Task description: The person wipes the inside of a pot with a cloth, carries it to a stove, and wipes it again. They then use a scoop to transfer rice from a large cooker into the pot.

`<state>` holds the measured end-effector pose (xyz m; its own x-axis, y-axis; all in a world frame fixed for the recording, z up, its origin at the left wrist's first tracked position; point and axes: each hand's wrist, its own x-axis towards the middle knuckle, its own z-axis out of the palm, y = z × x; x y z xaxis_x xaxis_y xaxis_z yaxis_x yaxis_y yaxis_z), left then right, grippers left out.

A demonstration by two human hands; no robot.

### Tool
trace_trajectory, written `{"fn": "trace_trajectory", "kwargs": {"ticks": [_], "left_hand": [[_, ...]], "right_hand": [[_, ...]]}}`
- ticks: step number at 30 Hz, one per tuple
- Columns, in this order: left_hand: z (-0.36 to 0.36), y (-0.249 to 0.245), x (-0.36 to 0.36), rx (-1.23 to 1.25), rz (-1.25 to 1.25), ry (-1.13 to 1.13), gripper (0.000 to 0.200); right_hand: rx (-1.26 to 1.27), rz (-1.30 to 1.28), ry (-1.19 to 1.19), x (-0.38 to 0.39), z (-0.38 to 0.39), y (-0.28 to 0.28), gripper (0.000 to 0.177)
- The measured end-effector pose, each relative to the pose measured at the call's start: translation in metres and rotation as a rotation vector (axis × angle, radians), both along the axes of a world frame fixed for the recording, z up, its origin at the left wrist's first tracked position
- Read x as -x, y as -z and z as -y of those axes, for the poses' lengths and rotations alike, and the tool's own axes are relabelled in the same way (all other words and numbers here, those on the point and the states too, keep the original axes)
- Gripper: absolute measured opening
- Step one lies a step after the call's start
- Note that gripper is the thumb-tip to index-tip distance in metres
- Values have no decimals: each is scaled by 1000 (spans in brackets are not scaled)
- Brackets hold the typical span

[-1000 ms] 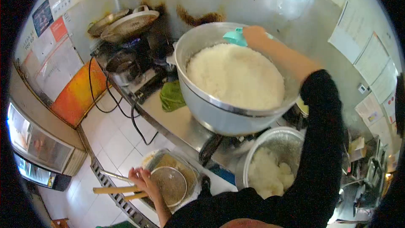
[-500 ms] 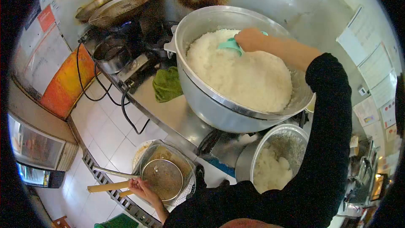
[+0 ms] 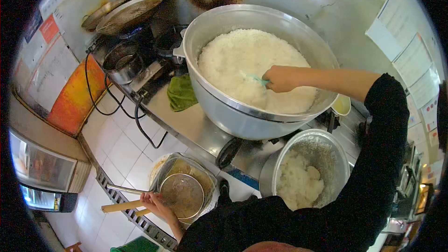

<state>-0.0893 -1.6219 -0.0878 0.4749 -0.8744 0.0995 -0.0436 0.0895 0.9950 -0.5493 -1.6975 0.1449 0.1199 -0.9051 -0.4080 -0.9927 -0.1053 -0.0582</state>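
A large metal pot (image 3: pixel 224 95) full of white rice (image 3: pixel 252 60) stands on the steel counter. My right hand (image 3: pixel 280 79) is closed round a teal scoop (image 3: pixel 256 79), whose front part is sunk in the rice. At the lower left my left hand (image 3: pixel 156 204) has its fingers wrapped at the handle of a round metal strainer (image 3: pixel 182 196), beside wooden handles (image 3: pixel 122 206). The strainer lies over a clear plastic-lined container (image 3: pixel 175 161). A smaller metal pot (image 3: pixel 338 156) holding more rice stands below the large one, near my right sleeve.
Pans (image 3: pixel 130 15) and a small saucepan (image 3: pixel 123 63) are on the stove at the back left. A green cloth (image 3: pixel 182 93) lies beside the large pot. Black hoses (image 3: pixel 138 120) hang over the counter's front edge. A green object (image 3: pixel 136 245) is at the bottom.
My right hand has moved down and toward me, and the scoop is now deeper in the rice. The view has shifted slightly, showing more of the smaller pot. My left hand stays at the strainer handle.
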Motion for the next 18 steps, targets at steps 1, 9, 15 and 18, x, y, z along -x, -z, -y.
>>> {"fn": "trace_trajectory", "kwargs": {"ticks": [1, 9, 15, 18], "left_hand": [[2, -7, 5, -2, -12, -4, 31], [15, -9, 6, 71, 17, -15, 35], [15, -26, 5, 68, 16, -13, 31], [18, -30, 4, 102, 44, -30, 33]], "right_hand": [[4, 3, 3, 2, 0, 0, 29], [-401, 364, 340, -1, -28, -30, 17], [-331, 621, 474, 33, -31, -56, 16], [-201, 733, 554, 65, -52, -78, 19]]}}
